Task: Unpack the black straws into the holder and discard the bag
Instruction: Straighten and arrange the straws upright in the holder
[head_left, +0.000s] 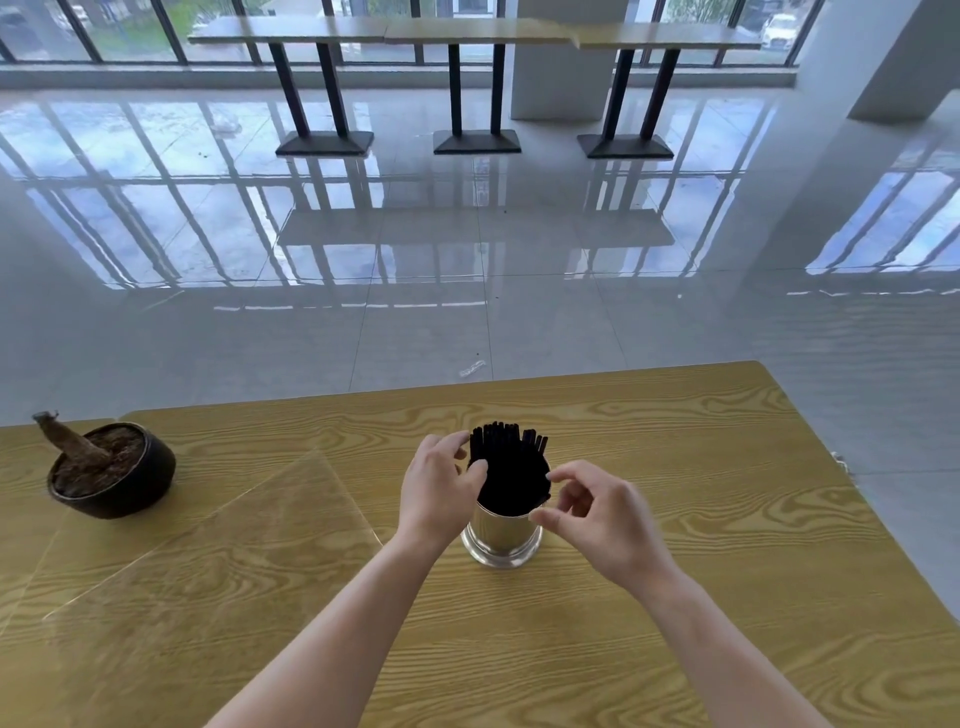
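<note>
The straws (510, 467) stand bunched in the metal holder (501, 538) mid-table (675, 519), their lower ends hidden inside it. The left hand (439, 493) touches the bunch's left side with curled fingers, while the right hand (597, 519) hovers half-open by the rim, holding nothing. A clear bag (208, 561), hard to make out, lies flat at left.

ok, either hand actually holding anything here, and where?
Left hand fingertips touch the black straws near their tops; firm grip unclear. Right hand is open beside the holder, holding nothing.

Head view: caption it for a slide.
Both hands, left and right, adjust black straws in a metal holder.
</note>
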